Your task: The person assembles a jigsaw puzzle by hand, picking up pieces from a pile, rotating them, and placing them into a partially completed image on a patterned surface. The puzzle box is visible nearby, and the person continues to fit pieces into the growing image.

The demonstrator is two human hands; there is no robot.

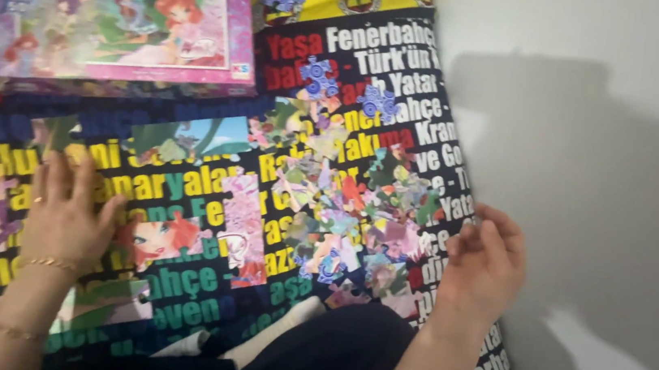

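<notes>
Puzzle pieces (347,211) loose on blanket (408,63) | box (111,11) closed | left hand (65,214) fingers flat, right hand (484,266) fingers curled, grip unclear

The puzzle box (115,11) lies behind the assembled sections (178,226), loose pieces (351,212) heaped to their right.

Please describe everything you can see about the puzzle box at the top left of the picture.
The puzzle box is a flat rectangular box, apparently cardboard, with a pink-purple border and a colourful cartoon picture of fairy-like figures, one with red hair. It lies picture side up, slightly tilted, on the printed blanket at the top left; its upper and left parts are cut off by the frame. Neither hand touches it: the left hand rests lower down on joined puzzle parts, well apart. The image is blurred, so finer details cannot be told.
</notes>
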